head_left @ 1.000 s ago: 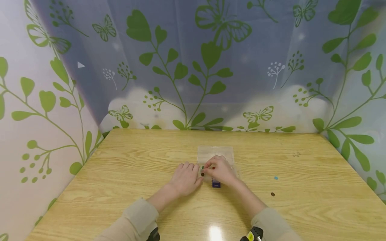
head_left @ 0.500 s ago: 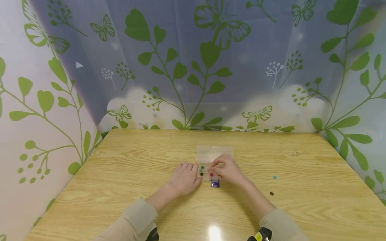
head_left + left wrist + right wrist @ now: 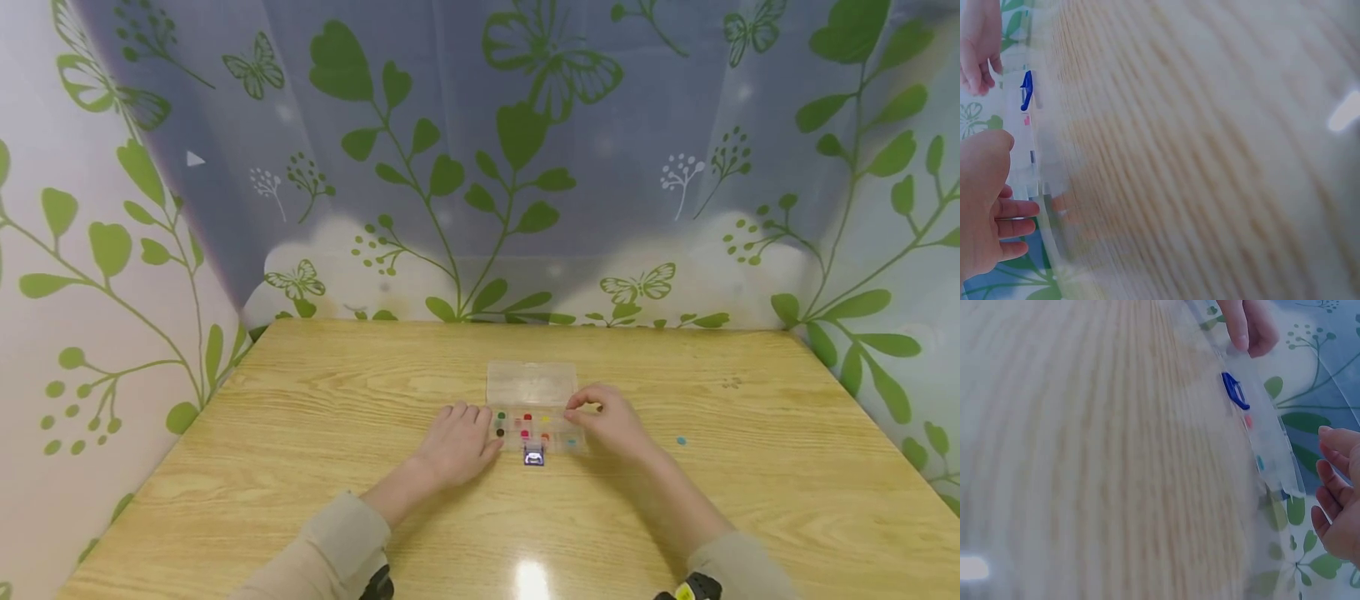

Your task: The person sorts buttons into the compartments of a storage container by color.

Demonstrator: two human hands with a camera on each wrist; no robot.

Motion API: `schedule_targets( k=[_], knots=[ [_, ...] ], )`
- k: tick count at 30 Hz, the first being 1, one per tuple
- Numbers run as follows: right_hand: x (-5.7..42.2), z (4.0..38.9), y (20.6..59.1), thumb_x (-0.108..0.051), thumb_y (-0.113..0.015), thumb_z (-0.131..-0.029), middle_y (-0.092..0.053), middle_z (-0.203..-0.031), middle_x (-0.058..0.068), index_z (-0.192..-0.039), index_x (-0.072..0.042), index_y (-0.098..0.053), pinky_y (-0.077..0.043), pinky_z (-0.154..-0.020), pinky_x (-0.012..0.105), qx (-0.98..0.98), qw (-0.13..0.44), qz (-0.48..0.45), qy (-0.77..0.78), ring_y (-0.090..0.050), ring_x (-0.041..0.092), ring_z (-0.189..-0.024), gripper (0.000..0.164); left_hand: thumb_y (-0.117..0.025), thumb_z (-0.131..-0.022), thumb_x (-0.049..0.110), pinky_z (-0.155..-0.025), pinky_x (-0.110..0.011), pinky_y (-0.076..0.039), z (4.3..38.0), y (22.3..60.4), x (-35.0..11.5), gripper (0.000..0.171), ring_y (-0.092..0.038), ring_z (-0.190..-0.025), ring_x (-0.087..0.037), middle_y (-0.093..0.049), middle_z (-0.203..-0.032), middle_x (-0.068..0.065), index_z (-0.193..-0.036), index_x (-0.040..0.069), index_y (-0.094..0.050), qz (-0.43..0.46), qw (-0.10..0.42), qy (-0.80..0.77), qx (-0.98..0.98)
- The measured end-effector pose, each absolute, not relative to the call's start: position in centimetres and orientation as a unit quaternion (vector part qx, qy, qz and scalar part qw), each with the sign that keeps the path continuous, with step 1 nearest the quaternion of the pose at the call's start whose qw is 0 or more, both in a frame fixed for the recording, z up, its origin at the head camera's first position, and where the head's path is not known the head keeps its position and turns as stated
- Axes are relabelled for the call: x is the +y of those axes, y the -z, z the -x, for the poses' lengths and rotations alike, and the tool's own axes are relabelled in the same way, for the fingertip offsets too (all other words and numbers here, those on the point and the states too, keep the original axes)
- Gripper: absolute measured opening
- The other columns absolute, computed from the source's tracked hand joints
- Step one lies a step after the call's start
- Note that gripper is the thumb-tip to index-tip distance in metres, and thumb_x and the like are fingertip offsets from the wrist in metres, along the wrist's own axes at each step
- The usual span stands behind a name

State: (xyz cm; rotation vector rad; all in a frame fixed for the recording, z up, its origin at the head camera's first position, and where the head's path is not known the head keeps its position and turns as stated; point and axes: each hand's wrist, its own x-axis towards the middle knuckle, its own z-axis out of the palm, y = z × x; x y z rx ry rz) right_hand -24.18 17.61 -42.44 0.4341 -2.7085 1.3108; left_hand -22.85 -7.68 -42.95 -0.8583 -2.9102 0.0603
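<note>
A clear plastic compartment box (image 3: 557, 433) lies on the table with its lid (image 3: 531, 383) folded back. Small coloured round pieces sit in its compartments, among them a green one (image 3: 501, 415), a red one (image 3: 527, 417) and a yellow one (image 3: 546, 418). A blue clasp (image 3: 534, 455) is at the box's front edge. My left hand (image 3: 459, 443) rests at the left end of the box, fingers extended. At the right end is my right hand (image 3: 611, 423), fingers loosely bent; the right wrist view shows nothing between its thumb and fingers.
A loose blue round piece (image 3: 681, 441) lies on the wooden table (image 3: 337, 383) right of the box. Farther back on the right is a small cluster of pale bits (image 3: 732, 383). Patterned curtains (image 3: 480, 208) border the table behind and at both sides.
My right hand has moved right, from over the left compartments to the box's right end, uncovering the pieces inside. The loose brown piece is now out of sight by the right forearm. The left hand stays put.
</note>
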Motion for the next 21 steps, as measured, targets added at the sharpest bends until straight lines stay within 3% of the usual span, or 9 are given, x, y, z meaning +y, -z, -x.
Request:
schedule_targets(
  k=[6,14,21],
  knots=[
    [20.1,23.6,42.5,-0.015,-0.066,-0.086,-0.060,-0.109,0.014,-0.088,-0.007,-0.066,-0.039,-0.087,0.050,-0.888,0.057,-0.134,-0.437,-0.048,0.034,-0.108,0.009,-0.039,-0.097,0.043,-0.093,-0.040,-0.040,22.8,42.9,-7.8,0.046,-0.050,-0.107,-0.025,-0.057,-0.110,-0.010,-0.122,0.006,-0.047,0.280,0.048,-0.017,-0.959],
    [23.0,22.7,42.4,-0.022,-0.064,-0.088,-0.060,-0.107,0.012,-0.095,-0.005,-0.064,-0.037,-0.088,0.050,-0.890,0.061,-0.118,-0.436,-0.048,0.031,-0.108,0.018,-0.039,-0.097,0.043,-0.094,-0.040,-0.039,22.8,42.6,-7.7,0.046,-0.050,-0.107,-0.025,-0.057,-0.110,-0.010,-0.122,0.006,-0.047,0.281,0.047,-0.017,-0.959],
    [24.8,21.5,41.7,-0.023,-0.062,-0.090,-0.058,-0.112,0.018,-0.098,-0.002,-0.063,-0.036,-0.088,0.049,-0.897,0.064,-0.104,-0.426,-0.047,0.034,-0.109,0.023,-0.040,-0.097,0.043,-0.093,-0.040,-0.039,22.8,42.7,-7.6,0.046,-0.050,-0.107,-0.025,-0.057,-0.110,-0.010,-0.122,0.005,-0.047,0.285,0.046,-0.015,-0.957]
  ],
)
